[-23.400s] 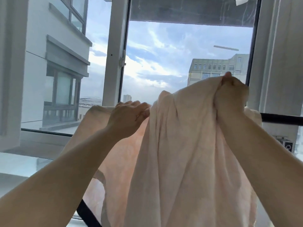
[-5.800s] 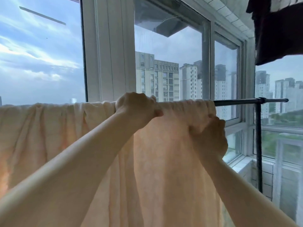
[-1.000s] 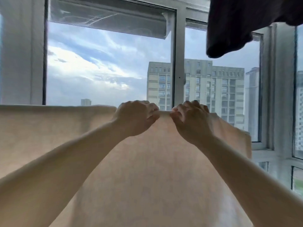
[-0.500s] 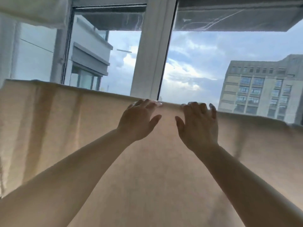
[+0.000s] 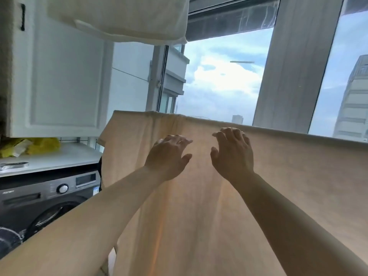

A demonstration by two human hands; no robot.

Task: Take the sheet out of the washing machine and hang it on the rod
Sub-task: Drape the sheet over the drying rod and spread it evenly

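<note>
The pale peach sheet [image 5: 199, 206] hangs spread wide over the rod, which it covers fully, so the rod itself is hidden along the sheet's top fold. My left hand [image 5: 168, 156] is open in front of the sheet, a little below its top edge, fingers spread and holding nothing. Beside it, my right hand [image 5: 232, 152] is open too, fingers apart near the top fold. The dark grey washing machine [image 5: 45, 204] stands at the lower left with its round door in view.
A white countertop [image 5: 59, 156] above the washer holds a yellow bag [image 5: 37, 145]. A white wall cabinet [image 5: 59, 76] hangs over it. A white cloth [image 5: 119, 16] hangs overhead. Large windows and a wide white frame post [image 5: 288, 76] stand behind the sheet.
Both hands let go of the sheet's top edge, opened, and dropped a little lower. My view swung left, bringing the washing machine and cabinet in.
</note>
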